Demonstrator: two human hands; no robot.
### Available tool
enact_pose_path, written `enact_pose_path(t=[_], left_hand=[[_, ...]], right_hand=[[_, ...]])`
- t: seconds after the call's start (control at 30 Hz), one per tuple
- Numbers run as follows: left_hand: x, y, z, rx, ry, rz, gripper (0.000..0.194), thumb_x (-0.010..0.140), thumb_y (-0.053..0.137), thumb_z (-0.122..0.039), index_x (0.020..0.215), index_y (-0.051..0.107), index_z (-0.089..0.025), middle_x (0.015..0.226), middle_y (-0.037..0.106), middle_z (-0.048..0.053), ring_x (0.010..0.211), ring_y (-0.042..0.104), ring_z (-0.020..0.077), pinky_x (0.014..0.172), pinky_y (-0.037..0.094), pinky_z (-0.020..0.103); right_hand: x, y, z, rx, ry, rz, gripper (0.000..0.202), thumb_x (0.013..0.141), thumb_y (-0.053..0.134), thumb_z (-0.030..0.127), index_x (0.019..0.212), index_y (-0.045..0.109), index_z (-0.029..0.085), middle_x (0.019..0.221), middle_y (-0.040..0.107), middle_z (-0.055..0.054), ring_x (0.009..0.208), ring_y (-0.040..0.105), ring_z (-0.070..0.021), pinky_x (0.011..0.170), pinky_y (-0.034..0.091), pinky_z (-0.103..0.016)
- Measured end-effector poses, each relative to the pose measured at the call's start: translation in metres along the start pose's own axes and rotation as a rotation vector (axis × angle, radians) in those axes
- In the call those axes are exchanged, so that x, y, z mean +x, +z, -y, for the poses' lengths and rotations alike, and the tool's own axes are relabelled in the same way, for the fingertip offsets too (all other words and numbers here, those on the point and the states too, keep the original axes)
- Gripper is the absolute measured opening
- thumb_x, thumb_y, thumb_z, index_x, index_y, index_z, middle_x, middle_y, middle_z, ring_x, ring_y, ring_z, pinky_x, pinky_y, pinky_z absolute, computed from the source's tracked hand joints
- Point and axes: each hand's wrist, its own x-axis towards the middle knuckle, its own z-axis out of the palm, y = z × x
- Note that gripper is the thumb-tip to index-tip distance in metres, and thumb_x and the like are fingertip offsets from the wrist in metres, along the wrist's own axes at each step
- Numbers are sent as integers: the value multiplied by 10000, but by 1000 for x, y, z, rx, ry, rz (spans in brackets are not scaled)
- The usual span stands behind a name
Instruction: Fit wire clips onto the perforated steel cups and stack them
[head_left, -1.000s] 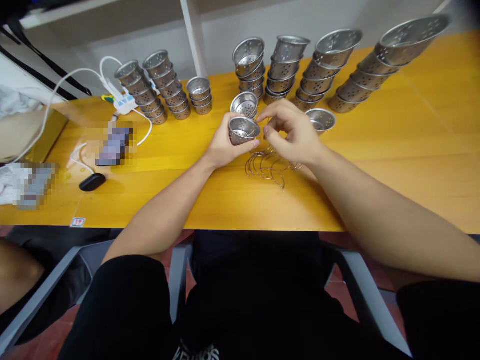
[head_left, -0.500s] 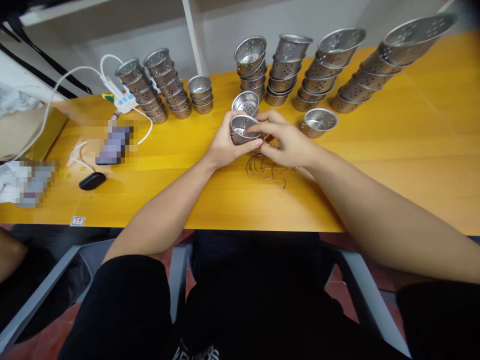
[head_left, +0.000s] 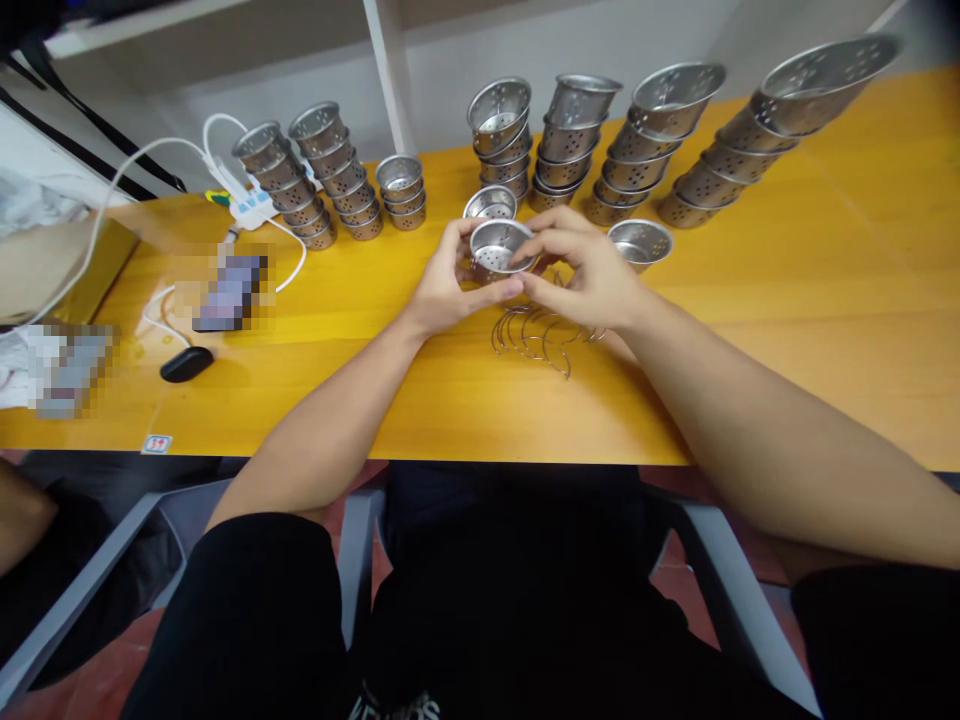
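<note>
A perforated metal cup (head_left: pixel 495 250) is held above the table between both hands. My left hand (head_left: pixel 444 285) grips its left side, thumb along the near side. My right hand (head_left: pixel 585 268) is at its right side, fingers curled at the rim and thumb at the near side. Just behind stands another perforated cup (head_left: pixel 490 203), partly hidden by the held one. To the right of my right hand a single cup (head_left: pixel 641 243) sits on the table. Several thin curved wires (head_left: pixel 525 335) lie on the table below my hands.
Stacks of perforated cups (head_left: pixel 566 140) line the back, with more stacks (head_left: pixel 330 160) and a short one (head_left: pixel 401 190) at left. A power strip (head_left: pixel 253 205), a phone (head_left: pixel 231 292) and a black oval object (head_left: pixel 187 364) lie on the table (head_left: pixel 300 400). Another person's arm shows at far left.
The held cup has shifted slightly right and its opening now faces up more toward the camera. My right hand has moved a little with it, fingers still at the rim.
</note>
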Motion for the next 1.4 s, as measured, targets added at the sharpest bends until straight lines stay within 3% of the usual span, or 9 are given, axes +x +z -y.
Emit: enact_pose_path(t=[0.1,0.2,0.37,0.57,0.8,0.97,1.17,1.27,1.4], left_hand=[[4,-17,7,41,-74,-107,1029,915,1009,-996,1629,637,-355,1734,691,157,1487,801,373,1222,733,564],[6,-29,22,116,-160,-199,1120,869,1074,-922,1712,591,-364,1914,607,209,1625,718,426,1326,686,628],[6,-32,41,192,-170,-109,1440,850,1117,-800,1957,337,-311,2128,345,285,1954,430,537,1585,455,780],[8,-30,38,219,-137,-112,1298,905,1115,-631,1935,393,-310,1896,630,260,1817,610,479,1582,477,752],[9,-25,36,196,-102,-50,1368,890,1115,-673,1965,356,-297,2107,392,285,2002,396,527,1635,396,799],[10,-24,29,222,-83,-53,1328,883,1123,-659,1942,440,-238,1845,675,275,1820,631,497,1591,491,755],[12,-19,12,159,-95,-92,1153,747,1238,-733,1665,721,-267,1779,752,218,1688,714,474,1537,571,737],[12,-16,13,122,-105,-33,1143,845,1150,-862,1681,686,-236,1751,786,231,1687,746,463,1545,566,738],[12,-17,21,138,-67,21,1150,991,991,-936,1803,558,-247,1865,720,245,1789,713,458,1590,524,728]], right_hand=[[2,-8,-8,-16,21,-156,577,1010,1015,959,1230,923,433,1545,812,-163,1606,671,-585,1243,707,-839],[4,-15,-22,-25,14,-265,585,1047,951,987,1264,895,447,1523,818,-165,1700,588,-592,1237,708,-838],[6,-12,-40,81,4,-220,544,1100,918,964,1332,851,476,1511,825,-133,1743,547,-530,1284,687,-777],[7,-2,-49,15,30,-254,494,1120,923,932,1316,863,482,1579,828,-111,1649,619,-516,1359,636,-794],[10,2,-70,-93,-27,-200,587,1130,918,900,1420,897,389,1720,762,-162,1558,769,-534,1242,756,-782],[10,7,-58,-109,-53,-148,570,1145,922,871,1467,907,400,1745,780,-153,1590,772,-523,1256,770,-762],[9,11,-39,-78,-51,-72,522,1145,932,842,1490,913,451,1669,836,-126,1571,780,-503,1271,755,-796],[10,12,-37,-85,-46,-83,565,1139,929,860,1510,912,434,1678,832,-140,1568,780,-503,1271,760,-766],[11,12,-36,-103,-25,-97,695,1147,857,955,1541,906,384,1660,835,-163,1540,789,-519,1282,745,-762]])
